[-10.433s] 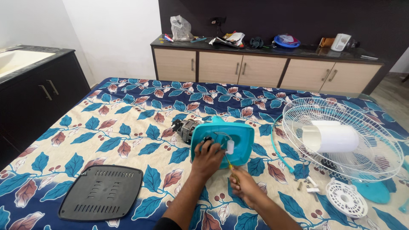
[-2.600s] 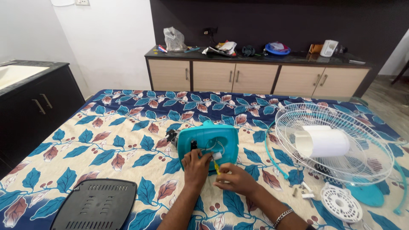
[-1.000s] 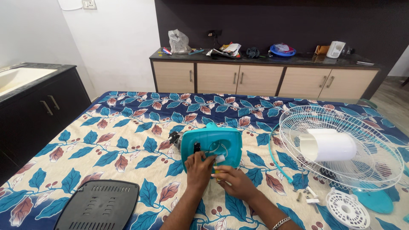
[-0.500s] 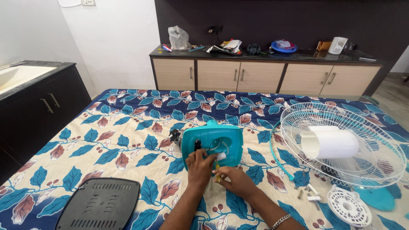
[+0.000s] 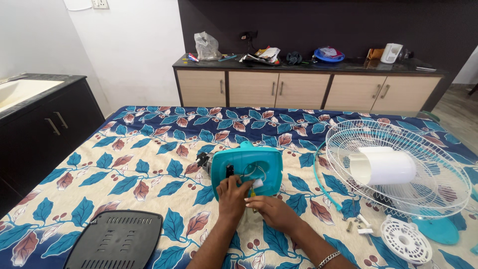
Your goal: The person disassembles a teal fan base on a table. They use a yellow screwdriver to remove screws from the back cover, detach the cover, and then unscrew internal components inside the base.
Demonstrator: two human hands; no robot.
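Observation:
A teal fan motor housing (image 5: 254,162) stands on its edge on the leaf-patterned bedsheet (image 5: 139,164), with the dark motor (image 5: 202,160) sticking out behind it. Wires and a small white part (image 5: 257,183) show in its open face. My left hand (image 5: 230,197) presses against the housing's lower edge and steadies it. My right hand (image 5: 269,209) grips a yellow-handled screwdriver (image 5: 253,193) whose tip points into the housing near the white part.
A white fan grille (image 5: 398,167) with a white cylinder lies to the right, over a teal piece (image 5: 438,230). A small round white cover (image 5: 404,240) and loose screws (image 5: 357,224) lie near it. A black vented cover (image 5: 115,240) sits front left. A cluttered cabinet (image 5: 303,84) stands beyond.
Both hands stay at the housing. The right hand has shifted slightly closer to it with the screwdriver; the view has tilted a little.

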